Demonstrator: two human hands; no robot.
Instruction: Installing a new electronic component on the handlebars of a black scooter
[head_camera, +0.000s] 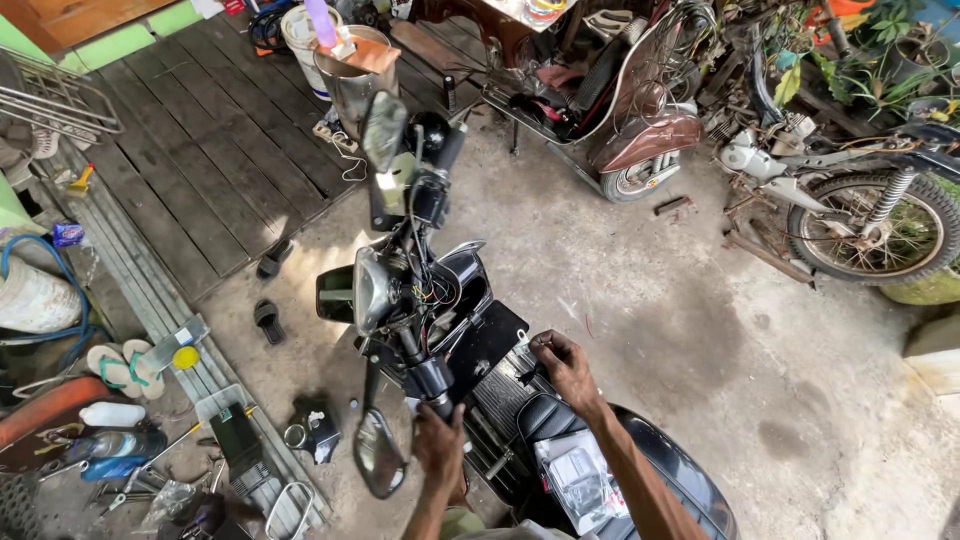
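A black motorbike (470, 300) stands below me, its headlight (368, 290) stripped of its cover with loose coloured wires showing. My left hand (440, 445) is closed round the near handlebar grip, beside a round mirror (377, 453). My right hand (565, 365) rests with bent fingers on the ribbed black panel in front of the seat (640, 450); whether it pinches something small is hidden. A clear plastic bag of parts (580, 485) lies on the seat. The far mirror (383, 130) sticks up beyond the headlight.
Tools, bottles and a black part (315, 428) litter the concrete at the lower left. Black sandals (270, 320) lie by the wooden deck (200, 150). A brown scooter (640, 140) and another stripped motorbike (860, 210) stand at the back right. A metal bucket (355, 75) stands behind.
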